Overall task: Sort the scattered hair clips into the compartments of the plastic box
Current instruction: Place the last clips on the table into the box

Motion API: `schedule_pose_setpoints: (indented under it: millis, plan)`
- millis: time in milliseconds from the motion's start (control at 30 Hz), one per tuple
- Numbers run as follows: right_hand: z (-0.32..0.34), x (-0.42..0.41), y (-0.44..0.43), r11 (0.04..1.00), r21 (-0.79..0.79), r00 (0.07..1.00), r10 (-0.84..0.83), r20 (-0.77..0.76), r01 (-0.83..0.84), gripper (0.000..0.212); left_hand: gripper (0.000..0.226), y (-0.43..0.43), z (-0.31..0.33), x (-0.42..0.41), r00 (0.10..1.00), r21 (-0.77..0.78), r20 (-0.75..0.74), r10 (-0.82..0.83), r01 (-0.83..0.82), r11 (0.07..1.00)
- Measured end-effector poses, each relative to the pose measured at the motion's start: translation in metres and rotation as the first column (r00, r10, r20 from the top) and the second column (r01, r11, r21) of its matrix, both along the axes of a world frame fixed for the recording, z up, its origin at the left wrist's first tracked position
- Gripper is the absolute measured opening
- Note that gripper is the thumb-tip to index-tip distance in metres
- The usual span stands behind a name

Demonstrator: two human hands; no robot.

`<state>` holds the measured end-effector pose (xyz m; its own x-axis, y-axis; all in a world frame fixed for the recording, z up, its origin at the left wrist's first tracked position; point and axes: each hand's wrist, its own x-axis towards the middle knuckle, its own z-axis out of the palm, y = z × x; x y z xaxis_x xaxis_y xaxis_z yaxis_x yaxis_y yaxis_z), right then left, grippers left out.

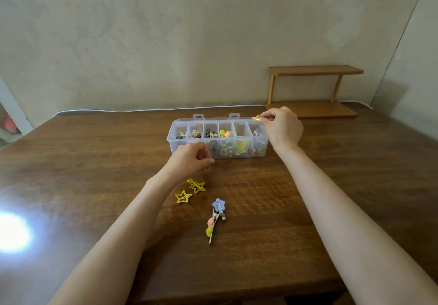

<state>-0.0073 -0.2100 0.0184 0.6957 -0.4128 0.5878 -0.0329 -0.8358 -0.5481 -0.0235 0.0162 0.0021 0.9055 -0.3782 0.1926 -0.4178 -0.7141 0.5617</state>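
A clear plastic box [241,155] with several compartments stands on the wooden table, most holding clips. My right hand [282,127] pinches a small pink and yellow clip [256,117] above the box's rightmost compartment. My left hand [189,160] hovers with loosely curled fingers at the box's front left corner and holds nothing. On the table in front lie two yellow star clips [196,185] [182,196], a blue flower clip [219,206], and a long clip with pink and yellow beads [211,227].
A small wooden shelf [312,91] stands at the back right against the wall. A white cable [142,110] runs along the table's far edge. A bright light glare [11,232] lies on the table's left side.
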Motion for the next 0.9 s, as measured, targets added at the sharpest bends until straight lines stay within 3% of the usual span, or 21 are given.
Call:
schedule_pose_setpoints:
  millis: [100,233,500,900]
  plan:
    - [0.003,0.002,0.001,0.999,-0.037,0.999,0.012,-0.031,-0.013,0.021,0.01,0.001,0.001,-0.001,1.0,0.003,0.008,-0.008,0.008,1.0]
    - [0.0,-0.012,0.001,0.999,-0.022,0.998,0.05,0.039,-0.049,0.017,0.01,0.002,0.003,-0.001,1.0,0.013,0.013,-0.018,0.018,1.0]
    - [-0.005,-0.037,0.024,0.97,0.001,0.965,0.243,0.095,-0.244,0.013,0.012,0.013,0.009,0.001,0.995,0.078,-0.081,-0.062,0.068,0.995]
    - [-0.013,-0.041,0.034,0.863,-0.003,0.855,0.499,-0.138,-0.504,0.012,0.027,0.036,0.016,0.002,0.961,0.362,-0.276,0.01,0.094,0.928]
